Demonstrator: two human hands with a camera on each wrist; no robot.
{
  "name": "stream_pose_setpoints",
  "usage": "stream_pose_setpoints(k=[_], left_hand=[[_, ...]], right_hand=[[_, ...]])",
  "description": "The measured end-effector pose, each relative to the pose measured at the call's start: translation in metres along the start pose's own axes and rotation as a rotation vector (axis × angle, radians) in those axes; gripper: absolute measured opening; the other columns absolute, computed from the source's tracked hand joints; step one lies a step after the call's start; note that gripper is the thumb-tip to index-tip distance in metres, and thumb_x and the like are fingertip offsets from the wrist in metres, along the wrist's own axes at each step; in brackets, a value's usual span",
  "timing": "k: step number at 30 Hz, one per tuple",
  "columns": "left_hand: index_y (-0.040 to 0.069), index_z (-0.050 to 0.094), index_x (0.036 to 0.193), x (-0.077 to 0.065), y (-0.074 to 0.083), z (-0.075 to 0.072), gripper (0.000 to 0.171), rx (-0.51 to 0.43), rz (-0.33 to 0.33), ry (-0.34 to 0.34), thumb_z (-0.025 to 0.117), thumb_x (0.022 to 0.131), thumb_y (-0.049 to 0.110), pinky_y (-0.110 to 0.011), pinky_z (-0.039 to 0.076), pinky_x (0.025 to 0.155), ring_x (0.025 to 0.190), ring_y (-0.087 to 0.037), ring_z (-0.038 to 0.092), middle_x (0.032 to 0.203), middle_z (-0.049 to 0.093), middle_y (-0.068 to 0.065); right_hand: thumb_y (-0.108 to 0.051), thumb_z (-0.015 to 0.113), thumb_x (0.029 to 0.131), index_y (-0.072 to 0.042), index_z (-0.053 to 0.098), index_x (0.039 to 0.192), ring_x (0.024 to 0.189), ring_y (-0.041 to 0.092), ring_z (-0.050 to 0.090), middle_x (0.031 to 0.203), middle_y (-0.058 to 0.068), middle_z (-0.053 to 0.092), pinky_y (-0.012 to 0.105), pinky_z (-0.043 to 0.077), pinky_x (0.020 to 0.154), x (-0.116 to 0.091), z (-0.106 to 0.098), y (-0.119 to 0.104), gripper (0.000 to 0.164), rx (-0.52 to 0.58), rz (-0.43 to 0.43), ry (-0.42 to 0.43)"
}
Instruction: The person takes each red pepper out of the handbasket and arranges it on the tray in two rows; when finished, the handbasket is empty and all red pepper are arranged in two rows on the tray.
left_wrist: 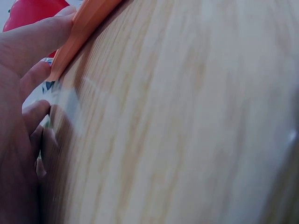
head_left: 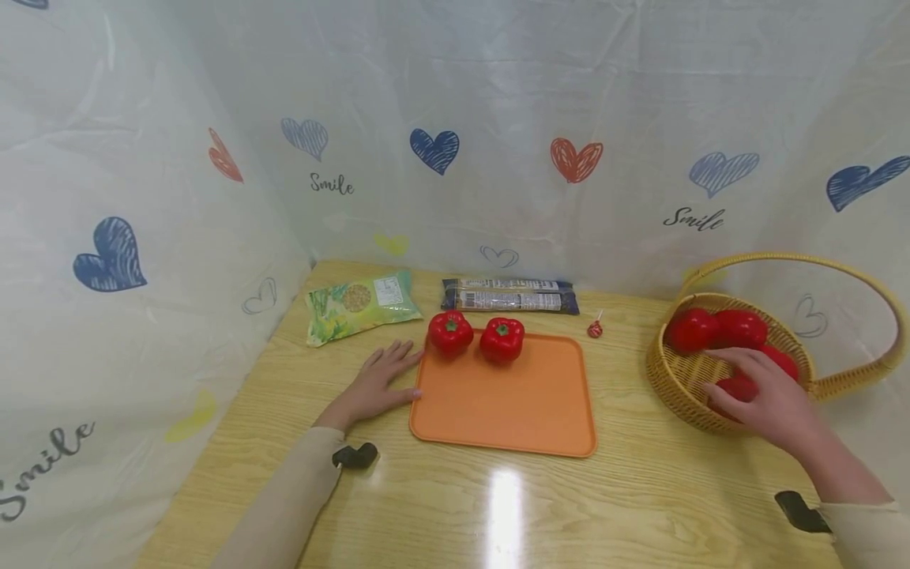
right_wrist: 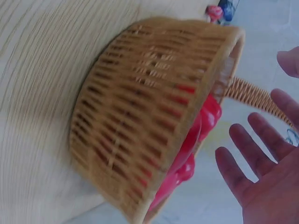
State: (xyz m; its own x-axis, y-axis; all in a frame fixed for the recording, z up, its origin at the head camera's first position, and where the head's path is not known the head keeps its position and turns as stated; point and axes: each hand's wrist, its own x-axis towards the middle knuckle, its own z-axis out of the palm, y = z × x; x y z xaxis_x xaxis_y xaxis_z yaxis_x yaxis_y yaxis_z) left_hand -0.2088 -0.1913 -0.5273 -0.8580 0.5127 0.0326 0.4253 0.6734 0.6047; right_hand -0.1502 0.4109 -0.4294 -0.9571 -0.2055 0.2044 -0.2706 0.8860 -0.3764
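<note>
An orange tray (head_left: 505, 403) lies on the table with two red bell peppers, one (head_left: 450, 333) at its back left corner and another (head_left: 502, 341) just right of it. My left hand (head_left: 380, 381) rests at the tray's left edge, fingers spread, its thumb touching the rim (left_wrist: 86, 28). Over the wicker basket (head_left: 682, 395) at the right hovers my right hand (head_left: 775, 399), its fingers apart and holding nothing in the right wrist view. Several red peppers (head_left: 739, 326) lie inside the basket; the hand partly hides some of them.
Behind the left hand lies a green and yellow packet (head_left: 362, 307). Dark long packages (head_left: 509, 296) lie behind the tray, and a red-wrapped lollipop (head_left: 595, 328) is to its right. The basket's tall handle (head_left: 853, 276) leans right. A printed curtain (head_left: 498, 205) hangs behind the table.
</note>
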Motion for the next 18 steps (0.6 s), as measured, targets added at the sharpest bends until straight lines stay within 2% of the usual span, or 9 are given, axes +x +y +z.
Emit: stream_pose_setpoints(k=[10,18], left_hand=[[0.016,0.038,0.159,0.000,0.000,0.000,0.076,0.002,-0.002,-0.002,0.069,0.095,0.045,-0.056,0.002,0.124,0.156,-0.035,0.009,0.167,0.023,-0.015],[0.016,0.038,0.159,0.000,-0.002,0.001,0.077,0.001,0.005,0.003,0.069,0.095,0.046,-0.056,0.003,0.124,0.156,-0.035,0.009,0.167,0.023,-0.014]], right_hand=[[-0.029,0.080,0.089,-0.002,0.059,0.134,0.118,0.056,0.041,0.132,0.035,0.050,0.077,0.037,0.084,-0.011,-0.009,0.024,0.056,0.006,0.079,-0.125],[-0.031,0.078,0.091,-0.003,0.059,0.135,0.116,0.058,0.044,0.133,0.038,0.051,0.075,0.039,0.084,-0.015,-0.011,0.037,0.056,0.014,0.115,-0.217]])
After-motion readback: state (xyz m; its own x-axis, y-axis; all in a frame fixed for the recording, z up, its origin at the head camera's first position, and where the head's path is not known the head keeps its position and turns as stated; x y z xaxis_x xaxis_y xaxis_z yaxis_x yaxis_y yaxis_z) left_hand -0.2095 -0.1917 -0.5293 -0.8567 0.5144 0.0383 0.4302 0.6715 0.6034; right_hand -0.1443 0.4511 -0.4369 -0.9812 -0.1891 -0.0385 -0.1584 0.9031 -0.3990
